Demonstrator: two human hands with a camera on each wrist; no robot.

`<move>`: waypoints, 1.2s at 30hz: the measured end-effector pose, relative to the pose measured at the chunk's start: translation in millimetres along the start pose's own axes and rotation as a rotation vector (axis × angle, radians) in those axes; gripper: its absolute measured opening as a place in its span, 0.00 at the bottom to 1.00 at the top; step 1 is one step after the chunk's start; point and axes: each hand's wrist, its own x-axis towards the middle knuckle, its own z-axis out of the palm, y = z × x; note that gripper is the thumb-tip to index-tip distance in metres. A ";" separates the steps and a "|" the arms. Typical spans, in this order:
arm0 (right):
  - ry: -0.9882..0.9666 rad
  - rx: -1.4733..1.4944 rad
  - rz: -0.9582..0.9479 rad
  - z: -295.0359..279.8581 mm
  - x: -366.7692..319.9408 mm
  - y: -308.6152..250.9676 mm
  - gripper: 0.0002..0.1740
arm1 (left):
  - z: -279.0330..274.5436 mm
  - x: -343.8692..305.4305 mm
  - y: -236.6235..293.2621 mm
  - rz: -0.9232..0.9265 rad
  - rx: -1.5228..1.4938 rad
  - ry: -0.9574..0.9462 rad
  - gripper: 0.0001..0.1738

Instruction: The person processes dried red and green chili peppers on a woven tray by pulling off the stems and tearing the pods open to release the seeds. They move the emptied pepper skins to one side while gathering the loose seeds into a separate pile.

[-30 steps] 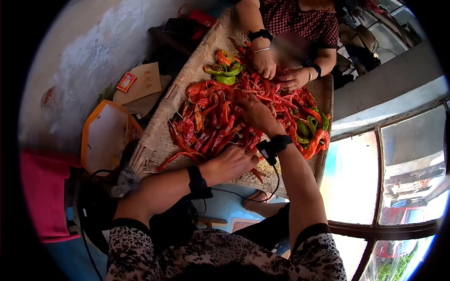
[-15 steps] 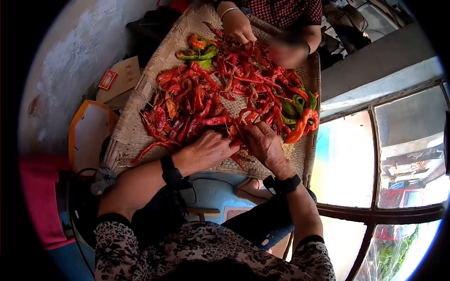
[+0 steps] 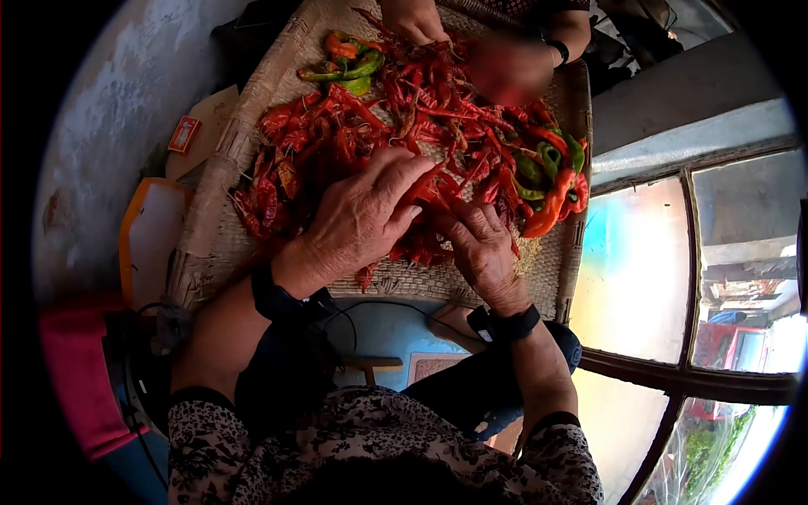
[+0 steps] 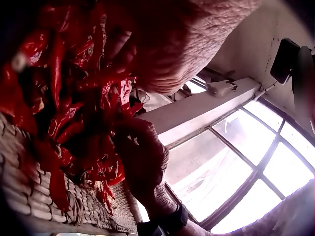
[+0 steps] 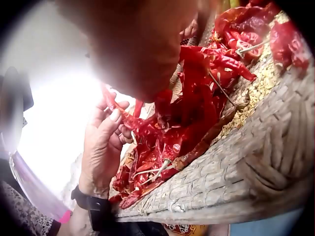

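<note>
Looking like a plain home room, not a shop or lab, w/ food sorting going on by hand. A big woven tray [image 3: 215, 206] is carrying loose red chillies [image 3: 337, 143], w/ a 2nd person [image 3: 412, 17] working across it. Cardboard scraps [image 3: 206, 122] are lying on patchy grey concrete [image 3: 126, 76]. Daylight is coming thru a wood-framed window [image 3: 686, 278], w/ bldgs outside.

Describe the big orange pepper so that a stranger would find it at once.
Start from the woven tray covered with dried red chillies. Go to its edge nearest the window, where a few green peppers lie. The orange pepper curves beside them, smooth, bright and bigger than the shrivelled red ones.
</note>
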 end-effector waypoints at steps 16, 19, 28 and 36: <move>0.050 0.246 0.107 0.9 -9.4 5.5 0.24 | 3.8 -11.0 -11.8 -0.017 0.178 -0.270 0.18; 0.092 0.606 0.418 -9.9 -7.1 0.7 0.22 | 6.1 -11.7 -15.2 -0.047 0.142 -0.239 0.19; 0.239 1.142 0.723 -26.7 -20.7 34.1 0.16 | 8.0 -13.0 -16.7 -0.037 0.270 -0.288 0.17; -0.002 1.153 0.796 -13.2 -13.7 43.1 0.12 | 5.7 -12.5 -11.4 0.023 0.302 -0.308 0.17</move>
